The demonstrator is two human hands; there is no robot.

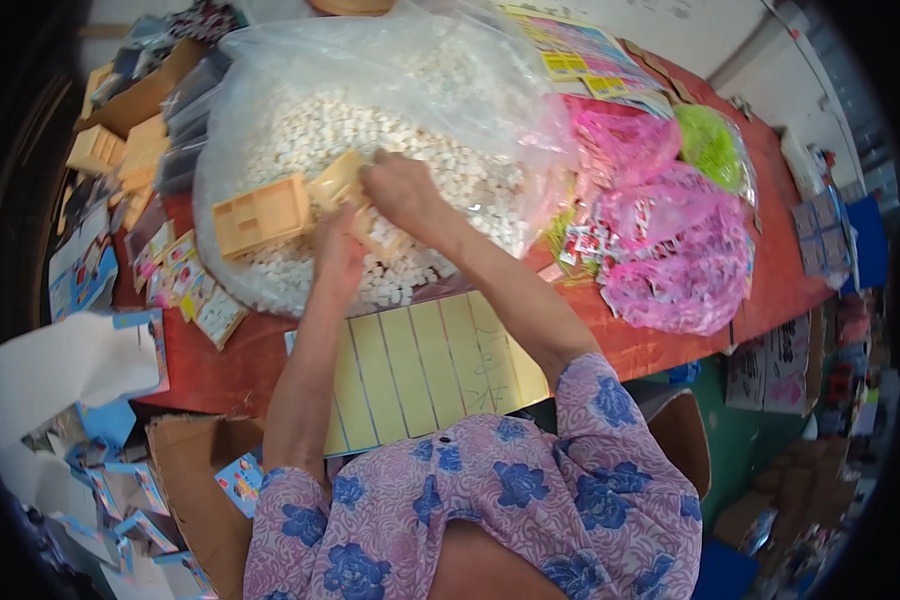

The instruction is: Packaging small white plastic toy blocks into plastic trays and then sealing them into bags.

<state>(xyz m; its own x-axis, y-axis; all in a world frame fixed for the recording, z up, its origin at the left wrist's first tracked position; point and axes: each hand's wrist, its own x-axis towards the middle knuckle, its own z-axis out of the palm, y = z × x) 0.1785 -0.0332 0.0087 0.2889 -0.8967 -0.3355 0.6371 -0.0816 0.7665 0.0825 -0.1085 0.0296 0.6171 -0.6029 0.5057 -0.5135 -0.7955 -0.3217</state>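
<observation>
My right hand has its fingers closed on the edge of a small pale-yellow plastic tray. My left hand is closed at the same tray's lower edge, with its fingers partly hidden. Both hands are over a big clear plastic bag, which lies open and full of small white cubes. To the left of the hands, a larger pale-yellow tray with compartments rests tilted on the cubes. Another pale-yellow piece shows between my hands, partly covered.
A yellow ruled board lies at the red table's near edge. Pink plastic bags and a green bundle are to the right. Printed packets lie left, near stacked yellow trays. A cardboard box stands below.
</observation>
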